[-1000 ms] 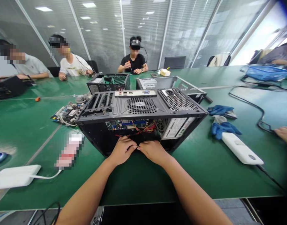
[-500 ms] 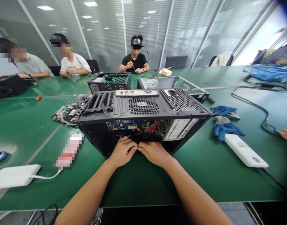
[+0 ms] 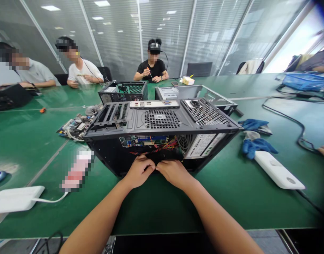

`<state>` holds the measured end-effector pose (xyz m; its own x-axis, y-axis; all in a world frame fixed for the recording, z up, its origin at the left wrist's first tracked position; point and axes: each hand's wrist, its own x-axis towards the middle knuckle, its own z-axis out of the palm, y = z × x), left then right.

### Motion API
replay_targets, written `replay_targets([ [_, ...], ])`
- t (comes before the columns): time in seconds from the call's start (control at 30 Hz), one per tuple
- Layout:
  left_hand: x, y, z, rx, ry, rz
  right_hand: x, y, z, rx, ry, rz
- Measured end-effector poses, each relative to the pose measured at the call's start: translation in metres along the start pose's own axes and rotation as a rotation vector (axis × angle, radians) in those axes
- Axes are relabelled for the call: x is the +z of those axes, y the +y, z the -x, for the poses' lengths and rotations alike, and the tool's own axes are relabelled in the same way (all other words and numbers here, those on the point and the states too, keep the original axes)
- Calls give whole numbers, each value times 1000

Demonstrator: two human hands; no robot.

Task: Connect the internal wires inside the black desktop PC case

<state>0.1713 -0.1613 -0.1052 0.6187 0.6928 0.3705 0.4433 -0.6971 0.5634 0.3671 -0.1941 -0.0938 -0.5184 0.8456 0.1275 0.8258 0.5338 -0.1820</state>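
Observation:
A dark computer case (image 3: 135,121) stands on the table in front of me with its open side towards me. Inside it show a blue motherboard (image 3: 148,139), a bundle of red and yellow wires (image 3: 169,144) and a power supply (image 3: 204,146) with a fan. At the lower part of the opening, my left hand (image 3: 139,171) and my right hand (image 3: 175,173) meet, thumbs and fingers pinched close together. Whatever lies between their fingertips is too small and hidden to name; a bit of thin yellow wire shows beside the right hand.
Two more open cases (image 3: 122,92) stand behind. A loose circuit board (image 3: 77,127), a phone (image 3: 77,171) and a white power bank (image 3: 17,198) lie left. Blue gloves (image 3: 257,146) and a white device (image 3: 278,171) lie right. Several people sit around the table.
My hands stay almost in place, with only a slight shift at the fingertips. Across the table, a person in white has raised a thin object in their hands.

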Motion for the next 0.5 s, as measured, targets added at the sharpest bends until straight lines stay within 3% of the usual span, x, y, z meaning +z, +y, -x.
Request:
replay_targets([
  [0.2, 0, -1, 3, 57, 32, -184, -1, -2, 4, 48, 18, -84],
  [0.5, 2, -6, 5, 60, 93, -181, 1, 0, 2, 59, -18, -96],
])
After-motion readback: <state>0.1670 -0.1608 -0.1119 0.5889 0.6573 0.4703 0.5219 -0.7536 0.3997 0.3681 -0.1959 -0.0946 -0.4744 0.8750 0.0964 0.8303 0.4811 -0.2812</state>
